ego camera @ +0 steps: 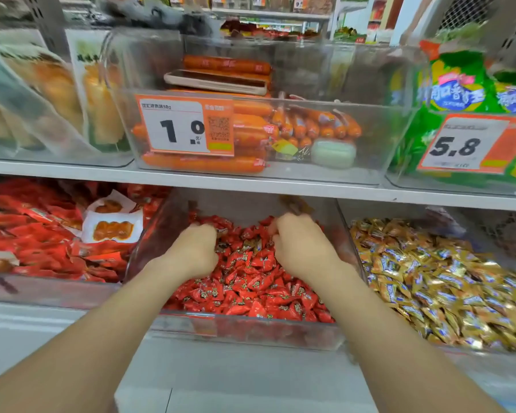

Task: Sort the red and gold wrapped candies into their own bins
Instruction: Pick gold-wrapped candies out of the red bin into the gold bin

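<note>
Currently the left hand (pixel 195 250) and right hand (pixel 303 245) rest on red candies (pixel 251 293) inside the middle bin (pixel 251 330), fingers curled under, any pinch hidden. Gold candies (pixel 444 287) lie just right of that bin.

Centre clear bin (pixel 251 329): red candies (pixel 251 281), wrappers printed w/ small dark-and-white marks. Right clear bin (pixel 399 208): gold candies (pixel 444 281), each crossed by a blue-and-white label. Far left: glossy red packets (pixel 36 234), plus white packs (pixel 112 226) w/ orange contents. Above the light grey shelf (pixel 280 186), orange sausages (pixel 251 126) are seen behind a white price tag (pixel 185 126) w/ orange border & black digits. A 2nd tag (pixel 465 144), same colours, is set before green bags (pixel 459 93) marked w/ yellow & blue. A pale green round item (pixel 333 153) is shown by the sausages.
</note>
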Available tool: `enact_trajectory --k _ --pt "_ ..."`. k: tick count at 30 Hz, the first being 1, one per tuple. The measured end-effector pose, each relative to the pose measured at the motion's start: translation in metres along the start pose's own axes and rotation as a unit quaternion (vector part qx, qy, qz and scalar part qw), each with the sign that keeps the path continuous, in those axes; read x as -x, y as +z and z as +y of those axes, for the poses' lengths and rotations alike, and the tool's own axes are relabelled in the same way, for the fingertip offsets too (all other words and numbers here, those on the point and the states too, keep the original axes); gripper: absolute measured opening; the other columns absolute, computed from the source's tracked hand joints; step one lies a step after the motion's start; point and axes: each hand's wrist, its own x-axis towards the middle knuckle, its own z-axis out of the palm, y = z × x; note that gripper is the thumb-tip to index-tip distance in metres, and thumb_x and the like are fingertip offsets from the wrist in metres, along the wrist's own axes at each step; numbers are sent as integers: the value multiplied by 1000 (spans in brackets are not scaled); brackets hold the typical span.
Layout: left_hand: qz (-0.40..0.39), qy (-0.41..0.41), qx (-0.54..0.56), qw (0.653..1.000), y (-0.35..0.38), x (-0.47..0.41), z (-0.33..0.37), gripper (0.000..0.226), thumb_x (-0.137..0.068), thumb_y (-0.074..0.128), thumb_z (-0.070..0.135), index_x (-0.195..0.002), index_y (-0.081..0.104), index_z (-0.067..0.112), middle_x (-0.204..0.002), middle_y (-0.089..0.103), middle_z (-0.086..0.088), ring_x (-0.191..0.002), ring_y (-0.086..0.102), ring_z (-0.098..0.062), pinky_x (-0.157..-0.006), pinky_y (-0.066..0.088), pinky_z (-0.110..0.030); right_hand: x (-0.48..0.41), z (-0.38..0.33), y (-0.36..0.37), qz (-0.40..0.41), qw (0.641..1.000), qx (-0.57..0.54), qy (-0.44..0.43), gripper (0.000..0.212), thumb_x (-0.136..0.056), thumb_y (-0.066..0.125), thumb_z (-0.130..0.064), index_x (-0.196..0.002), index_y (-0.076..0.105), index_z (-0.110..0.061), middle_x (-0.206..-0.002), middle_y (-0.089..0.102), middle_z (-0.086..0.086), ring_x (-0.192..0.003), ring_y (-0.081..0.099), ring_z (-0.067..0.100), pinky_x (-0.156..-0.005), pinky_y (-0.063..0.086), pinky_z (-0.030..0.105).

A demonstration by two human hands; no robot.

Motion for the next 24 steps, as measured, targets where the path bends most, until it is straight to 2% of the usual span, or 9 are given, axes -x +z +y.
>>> enact_trajectory --k 2,4,7,9,12,16,20,22,24 --pt "33 56 26 998 10 -19 -8 26 -95 60 7 -121 62 5 -130 62 -19 -126 58 -37 -105 46 -37 -20 -5 16 -21 1000 5 -21 22 -95 59 -9 -114 70 -15 -114 70 13 -110 66 36 -94 57 45" --pt "48 106 62 991 15 -32 -13 48 -94 64 6 -141 57 9 -145 55 -15 -139 47 -33 -116 37 -36 -36 -11 29 -37 998 -22 -53 27 -98 59 -9 -121 71 -17 -126 67 9 -120 59 31 -102 51 42" --pt "-1 127 54 990 20 -43 -20 66 -92 68 8 -154 44 14 -154 47 -11 -146 40 -31 -120 34 -35 -52 -13 40 -82 994 -40 -67 30 -96 66 -12 -125 73 -19 -131 69 5 -123 61 27 -106 49 37" --pt "-49 128 25 990 24 -49 -21 78 -90 68 8 -159 33 15 -158 42 -10 -148 38 -29 -121 33 -34 -61 -8 46 -136 989 -9 -56 35 -91 70 -12 -125 74 -20 -129 71 5 -119 65 27 -103 53 36" --pt "-85 116 -15 989 22 -56 -19 86 -82 75 15 -157 32 18 -152 46 -7 -143 44 -28 -117 40 -36 -69 -2 49 -189 980 22 -53 44 -84 68 -15 -127 71 -26 -121 72 1 -108 68 26 -85 56 32" --pt "-93 117 -36 988 16 -58 -10 73 -80 82 22 -144 46 18 -139 54 -5 -129 53 -26 -103 46 -31 -74 -6 48 -233 968 56 -79 58 -87 68 -12 -142 58 -24 -130 65 5 -113 64 28 -87 54 32" --pt "-85 119 -36 989 17 -57 -6 41 -84 75 23 -121 58 16 -123 62 -5 -116 59 -26 -82 42 -26 -76 -15 56 -213 969 77 -97 53 -88 67 -6 -139 58 -18 -128 66 10 -115 65 34 -89 55 35" --pt "-87 114 -24 989 17 -55 -4 26 -85 68 18 -109 60 15 -116 64 -5 -109 61 -27 -79 44 -27 -76 -14 61 -206 973 60 -90 42 -87 66 -6 -127 65 -19 -119 69 8 -107 68 32 -85 57 36" --pt "-84 107 -8 991 17 -52 -6 11 -85 63 17 -94 59 19 -109 67 -6 -101 63 -26 -78 49 -30 -75 -10 61 -202 976 20 -84 19 -86 66 -11 -101 68 -22 -98 70 2 -86 68 24 -71 55 34"
